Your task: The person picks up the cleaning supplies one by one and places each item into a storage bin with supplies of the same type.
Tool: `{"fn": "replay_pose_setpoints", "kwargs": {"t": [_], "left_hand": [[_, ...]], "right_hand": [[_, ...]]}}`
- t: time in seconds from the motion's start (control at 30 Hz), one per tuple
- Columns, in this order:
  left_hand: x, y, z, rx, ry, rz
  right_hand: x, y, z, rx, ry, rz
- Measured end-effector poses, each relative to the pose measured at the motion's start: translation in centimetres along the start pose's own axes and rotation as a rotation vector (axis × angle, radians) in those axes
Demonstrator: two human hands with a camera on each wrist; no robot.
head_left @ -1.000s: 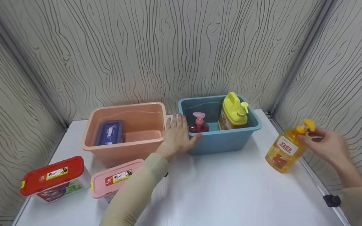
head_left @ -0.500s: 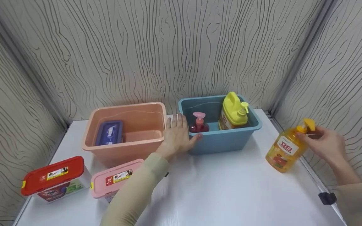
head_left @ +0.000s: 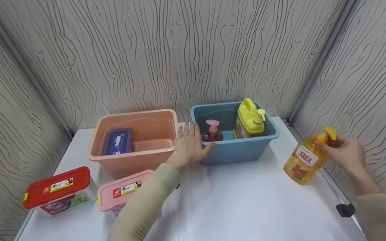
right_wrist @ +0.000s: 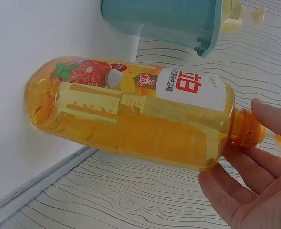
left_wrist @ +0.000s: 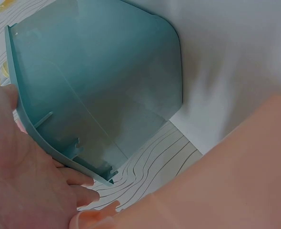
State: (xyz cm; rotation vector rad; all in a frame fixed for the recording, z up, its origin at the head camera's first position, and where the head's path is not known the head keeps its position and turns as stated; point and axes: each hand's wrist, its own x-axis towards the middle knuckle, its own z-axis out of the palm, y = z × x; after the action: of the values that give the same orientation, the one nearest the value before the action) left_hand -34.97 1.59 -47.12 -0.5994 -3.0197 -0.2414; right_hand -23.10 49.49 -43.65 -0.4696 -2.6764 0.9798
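At the right of the head view, my right hand holds an orange dish soap pump bottle by its neck. The right wrist view shows thumb and fingers about the bottle's orange collar, below the pump. My left hand lies flat with straight fingers at the near left corner of the blue bin, its thumb over the rim. Inside that bin are a yellow pump jug and a dark red bottle with a pink pump. Left of the hand stands a peach bin with a blue box inside.
A red-lidded tub and a pink-lidded tub stand at the front left, the latter partly behind the left forearm. Wood-patterned panels enclose the white table at back and sides. A black clip sits by the right edge.
My right hand and forearm have shifted slightly left, still holding the dish soap bottle, which stays almost in place. The left hand keeps its position by the blue bin.
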Motion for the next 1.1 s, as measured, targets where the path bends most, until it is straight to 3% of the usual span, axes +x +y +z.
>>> {"fn": "replay_pose_setpoints", "kwargs": {"t": [0.23,0.43,1.1], "left_hand": [[0.13,-0.06,0.08,0.008,-0.012,-0.003],[0.17,-0.24,0.04,0.025,-0.017,-0.007],[0.23,0.01,-0.06,0.047,-0.016,0.0]], "right_hand": [[0.4,0.46,0.17,0.077,0.003,0.111],[0.7,0.46,0.45,0.143,0.008,0.135],[0.35,0.31,0.66,0.089,0.044,0.196]]}}
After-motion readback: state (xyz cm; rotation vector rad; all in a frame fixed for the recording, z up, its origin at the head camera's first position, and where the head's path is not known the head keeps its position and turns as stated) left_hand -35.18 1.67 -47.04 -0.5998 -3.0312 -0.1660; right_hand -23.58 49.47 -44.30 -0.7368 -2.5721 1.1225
